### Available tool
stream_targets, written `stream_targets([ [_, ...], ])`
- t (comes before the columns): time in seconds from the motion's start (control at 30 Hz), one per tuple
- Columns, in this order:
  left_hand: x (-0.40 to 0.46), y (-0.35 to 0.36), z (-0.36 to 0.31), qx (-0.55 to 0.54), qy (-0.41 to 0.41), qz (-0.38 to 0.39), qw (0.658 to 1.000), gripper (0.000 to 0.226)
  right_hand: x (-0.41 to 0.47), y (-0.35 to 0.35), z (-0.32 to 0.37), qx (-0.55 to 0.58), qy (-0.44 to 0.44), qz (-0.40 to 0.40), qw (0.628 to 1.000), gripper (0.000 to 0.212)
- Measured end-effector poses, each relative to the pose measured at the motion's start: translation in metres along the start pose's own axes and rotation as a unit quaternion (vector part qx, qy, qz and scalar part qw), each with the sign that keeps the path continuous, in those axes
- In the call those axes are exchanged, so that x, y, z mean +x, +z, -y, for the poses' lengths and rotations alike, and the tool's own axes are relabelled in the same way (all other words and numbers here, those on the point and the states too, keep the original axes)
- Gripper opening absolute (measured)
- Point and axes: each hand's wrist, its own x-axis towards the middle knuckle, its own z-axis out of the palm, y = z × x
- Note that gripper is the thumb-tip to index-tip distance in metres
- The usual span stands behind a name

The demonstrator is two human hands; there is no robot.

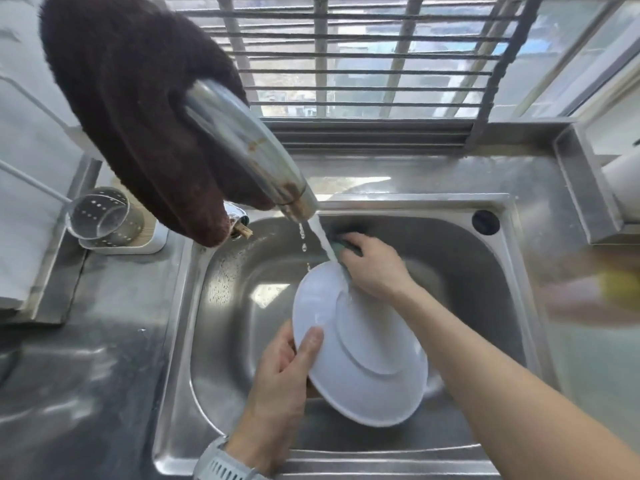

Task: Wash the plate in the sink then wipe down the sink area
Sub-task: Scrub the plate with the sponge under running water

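From the head camera, one steel sink (221, 306) is holding one white plate (360, 355), tilted above the basin with its underside facing up. The left hand (280, 379) is gripping the plate's near-left rim, thumb lying across the white surface and fingers curled behind it. The right hand (374, 268) is curling round a dark green sponge (343, 242) and pressing it at the plate's far edge. One tap (249, 147) is pouring a stream of water (323, 237) onto that far edge, just beside the sponge. One dark brown towel (138, 109) is hanging over the tap. On the counter to the left, one perforated metal cup (104, 216) is sitting in a white tray (156, 242); whether anything is inside it I cannot tell. A grey watch (221, 462) is showing on the left wrist.
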Motion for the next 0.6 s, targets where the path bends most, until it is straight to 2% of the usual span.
stream_targets([
  [0.1,-0.003,-0.005,0.001,-0.039,0.014,-0.033,0.999,0.036,-0.017,-0.012,-0.027,0.109,0.11,-0.016,0.988,0.035],
  [0.17,0.001,-0.006,0.0,-0.088,0.033,-0.064,0.993,0.04,-0.033,-0.012,-0.042,0.249,0.195,-0.038,0.948,0.019],
  [0.2,0.003,-0.006,-0.001,-0.115,0.041,-0.07,0.99,0.041,-0.043,-0.008,-0.047,0.295,0.224,-0.045,0.928,0.018],
  [0.27,0.008,-0.002,-0.004,-0.13,0.049,-0.061,0.988,0.04,-0.061,0.004,-0.052,0.35,0.264,-0.09,0.894,0.017],
  [0.4,0.012,0.006,-0.006,-0.099,0.057,-0.036,0.993,0.034,-0.088,0.032,-0.059,0.455,0.344,-0.209,0.794,0.019],
  [0.47,0.015,0.006,-0.008,-0.089,0.063,-0.048,0.993,0.032,-0.096,0.036,-0.06,0.503,0.371,-0.211,0.752,0.025],
  [0.6,0.021,0.003,-0.011,-0.058,0.084,-0.058,0.993,0.026,-0.101,0.033,-0.053,0.587,0.423,-0.163,0.67,0.013],
])
